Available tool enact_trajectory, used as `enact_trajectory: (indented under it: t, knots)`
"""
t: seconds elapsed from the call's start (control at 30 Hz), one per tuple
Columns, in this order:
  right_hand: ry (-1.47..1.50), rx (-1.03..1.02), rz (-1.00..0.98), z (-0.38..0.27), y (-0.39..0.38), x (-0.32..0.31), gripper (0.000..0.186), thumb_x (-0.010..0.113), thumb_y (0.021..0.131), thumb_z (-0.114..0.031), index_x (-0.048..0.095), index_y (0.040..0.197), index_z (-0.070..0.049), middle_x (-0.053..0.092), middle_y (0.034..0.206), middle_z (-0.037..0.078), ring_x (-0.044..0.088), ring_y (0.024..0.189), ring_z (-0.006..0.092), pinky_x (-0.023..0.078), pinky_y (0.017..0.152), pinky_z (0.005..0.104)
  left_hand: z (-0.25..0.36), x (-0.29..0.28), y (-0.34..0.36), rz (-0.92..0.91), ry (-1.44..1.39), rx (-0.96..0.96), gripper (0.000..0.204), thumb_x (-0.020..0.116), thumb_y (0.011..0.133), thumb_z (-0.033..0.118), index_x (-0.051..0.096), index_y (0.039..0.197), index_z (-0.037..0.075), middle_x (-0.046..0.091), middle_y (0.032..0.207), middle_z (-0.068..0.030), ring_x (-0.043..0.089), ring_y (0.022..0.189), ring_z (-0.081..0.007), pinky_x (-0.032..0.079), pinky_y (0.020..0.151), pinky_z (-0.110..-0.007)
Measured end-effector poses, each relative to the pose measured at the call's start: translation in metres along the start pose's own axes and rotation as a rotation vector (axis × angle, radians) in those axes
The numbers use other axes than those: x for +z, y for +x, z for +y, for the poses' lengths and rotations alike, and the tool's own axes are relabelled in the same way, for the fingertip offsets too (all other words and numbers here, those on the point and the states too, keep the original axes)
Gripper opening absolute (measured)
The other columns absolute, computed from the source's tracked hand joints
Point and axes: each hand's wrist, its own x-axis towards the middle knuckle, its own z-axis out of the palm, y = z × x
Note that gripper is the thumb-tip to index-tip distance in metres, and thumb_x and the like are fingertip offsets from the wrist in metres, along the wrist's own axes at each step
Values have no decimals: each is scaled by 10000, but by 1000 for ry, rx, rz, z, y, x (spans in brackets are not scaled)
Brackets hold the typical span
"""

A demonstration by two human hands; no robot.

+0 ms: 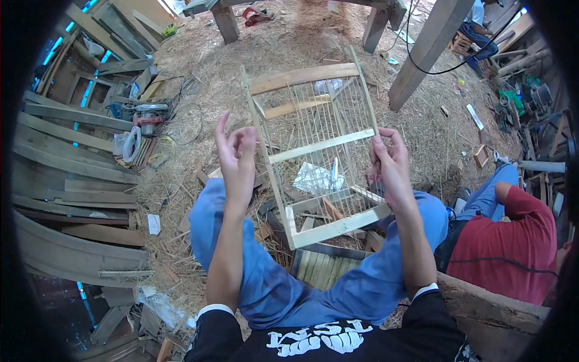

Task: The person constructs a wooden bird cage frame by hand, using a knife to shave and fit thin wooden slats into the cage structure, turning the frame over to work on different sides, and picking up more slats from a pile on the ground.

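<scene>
While right hand (392, 169) pinches the wooden frame (322, 146) at right | left hand (236, 160) is half-open, empty, beside it

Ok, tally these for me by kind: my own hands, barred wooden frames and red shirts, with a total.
Left hand and right hand: 2
Barred wooden frame: 1
Red shirt: 1
Total: 4

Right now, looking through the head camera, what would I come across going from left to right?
Long wooden planks, red-and-grey power tool, the left hand's fingers, barred wooden frame, the right hand's fingers, a co-worker's red shirt.
</scene>
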Motion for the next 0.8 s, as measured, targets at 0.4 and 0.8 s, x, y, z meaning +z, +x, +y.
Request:
enact_trajectory:
  t: [0.4,0.8]
  knots:
    - [7,110,-176,0,0,-12,229,559,1054,-237,527,1227,-89,514,717,-3,442,491,42,371,416,225,-12,2,15,132,4,199,178,632,930,170,534,891,27,464,1382,-150,475,1141,-199,372,1004,-351]
    - [-488,-106,-112,-10,-13,-5,257,561,1044,-215,561,1214,-22,597,929,111,620,620,169,495,529,343,16,2,0,240,-234,147,390,662,969,133,342,1192,135,520,944,-31,491,828,-94,405,738,-269]
